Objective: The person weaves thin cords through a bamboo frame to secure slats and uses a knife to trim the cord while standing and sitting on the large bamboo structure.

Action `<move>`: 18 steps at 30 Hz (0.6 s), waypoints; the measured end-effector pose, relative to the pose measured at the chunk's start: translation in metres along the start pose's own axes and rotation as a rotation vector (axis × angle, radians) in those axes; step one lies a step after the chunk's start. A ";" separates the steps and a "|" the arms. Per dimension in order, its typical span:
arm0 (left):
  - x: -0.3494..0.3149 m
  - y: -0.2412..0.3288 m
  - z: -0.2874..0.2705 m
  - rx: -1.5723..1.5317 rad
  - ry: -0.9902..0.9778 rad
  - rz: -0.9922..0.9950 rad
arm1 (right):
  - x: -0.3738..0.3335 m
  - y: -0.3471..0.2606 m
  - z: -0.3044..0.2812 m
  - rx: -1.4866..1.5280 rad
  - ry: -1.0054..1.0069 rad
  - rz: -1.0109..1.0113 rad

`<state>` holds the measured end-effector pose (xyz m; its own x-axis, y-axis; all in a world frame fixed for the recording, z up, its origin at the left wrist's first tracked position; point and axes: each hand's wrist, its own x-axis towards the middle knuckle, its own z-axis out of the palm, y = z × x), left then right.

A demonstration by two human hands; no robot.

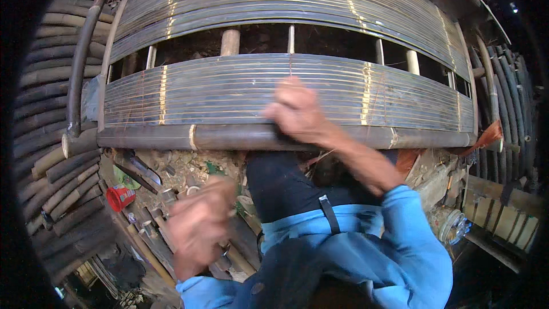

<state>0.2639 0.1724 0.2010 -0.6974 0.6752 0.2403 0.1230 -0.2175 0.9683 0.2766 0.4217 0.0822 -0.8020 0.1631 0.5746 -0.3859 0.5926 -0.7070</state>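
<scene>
A red tub [120,197], round and squat, lies on the littered floor at lower left beside scattered tools; a clear jar [453,226] sits at lower right, partly cut off by the blue sleeve [420,240]. The right hand [297,111] rests against the slatted bamboo panel [229,88], fingers curled at the thick pole [240,136] along its lower edge; blur hides whether it grips anything. The left hand [197,226] hangs low, blurred, seemingly half closed, its contents impossible to make out.
</scene>
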 end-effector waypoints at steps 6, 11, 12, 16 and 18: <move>-0.010 0.007 -0.027 -0.052 0.135 0.001 | -0.002 -0.012 0.027 -0.030 0.050 0.056; -0.033 0.001 -0.030 -0.006 0.201 -0.050 | -0.011 -0.035 0.024 -0.063 0.093 0.061; -0.041 -0.004 -0.033 0.008 0.136 -0.097 | -0.018 -0.036 0.020 -0.140 0.150 0.075; -0.055 -0.011 -0.024 0.028 0.190 -0.104 | -0.066 -0.048 0.035 0.569 0.286 0.627; -0.068 -0.015 -0.023 -0.021 0.290 -0.042 | -0.078 -0.062 0.038 0.996 0.195 0.853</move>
<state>0.2935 0.1134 0.1686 -0.8747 0.4547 0.1679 0.0776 -0.2105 0.9745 0.3462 0.3422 0.0659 -0.9125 0.3524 -0.2079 -0.0310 -0.5662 -0.8237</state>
